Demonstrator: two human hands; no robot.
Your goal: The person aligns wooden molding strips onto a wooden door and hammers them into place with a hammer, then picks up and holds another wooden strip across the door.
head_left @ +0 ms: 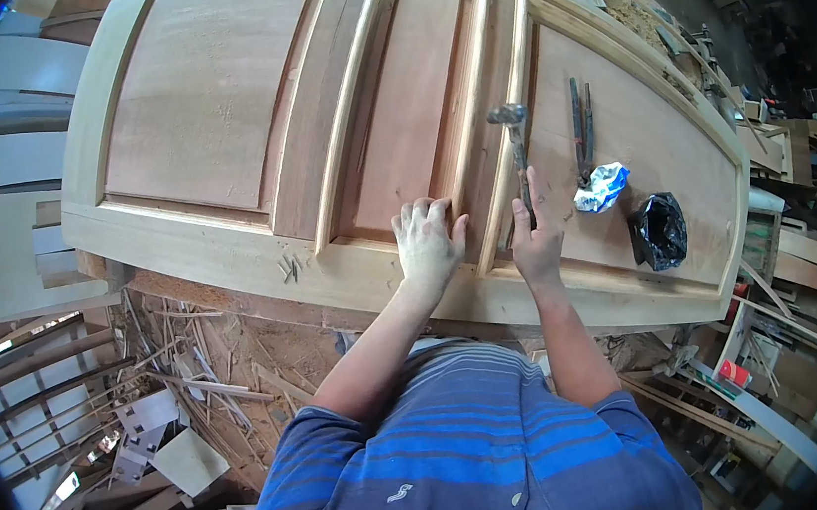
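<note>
A large wooden door panel (331, 276) with raised mouldings lies across the bench. My left hand (427, 241) rests on its lower frame, fingers bent over the bottom end of the narrow middle panel, beside a light moulding strip (468, 99). My right hand (536, 239) is wrapped round the handle of a hammer (508, 116), whose head points away from me above another moulding strip (514, 94). Whether my left fingers pinch anything small cannot be made out.
On the right panel lie pincers (579, 132), a crumpled blue-and-white wrapper (602, 187) and a black plastic bag (658, 232). Small nails or pins (288, 267) sit on the near frame. Wood scraps (191, 457) cover the floor at lower left.
</note>
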